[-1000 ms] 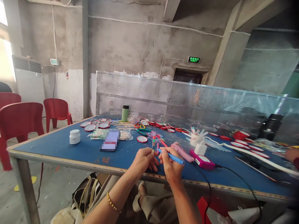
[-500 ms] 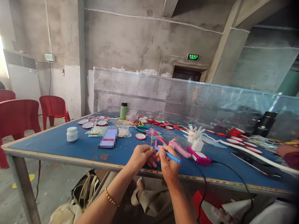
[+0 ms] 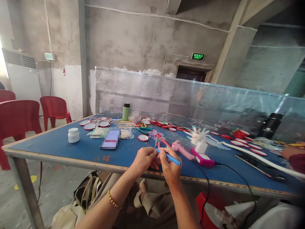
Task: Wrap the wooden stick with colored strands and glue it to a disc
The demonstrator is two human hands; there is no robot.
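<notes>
My left hand (image 3: 143,160) is closed on a thin coloured stick (image 3: 156,142) that points up over the front of the blue table (image 3: 59,148). My right hand (image 3: 169,167) grips a blue pen-shaped tool (image 3: 169,156), its tip meeting the stick beside my left fingers. Both hands hover just above the table's near edge. A pink glue gun (image 3: 182,150) and a magenta device (image 3: 202,159) with a black cable lie just right of my hands.
Red-rimmed round discs (image 3: 143,138), scissors (image 3: 144,129), a green bottle (image 3: 126,111), a white jar (image 3: 73,135) and a white cup of sticks (image 3: 196,137) lie across the table. A perforated metal screen (image 3: 190,101) backs it. Red chairs (image 3: 17,119) stand left. Another person's hand (image 3: 292,152) shows at far right.
The view has shifted slightly; my hands stay together, drawn a little lower and closer, with the stick and blue tool still held.
</notes>
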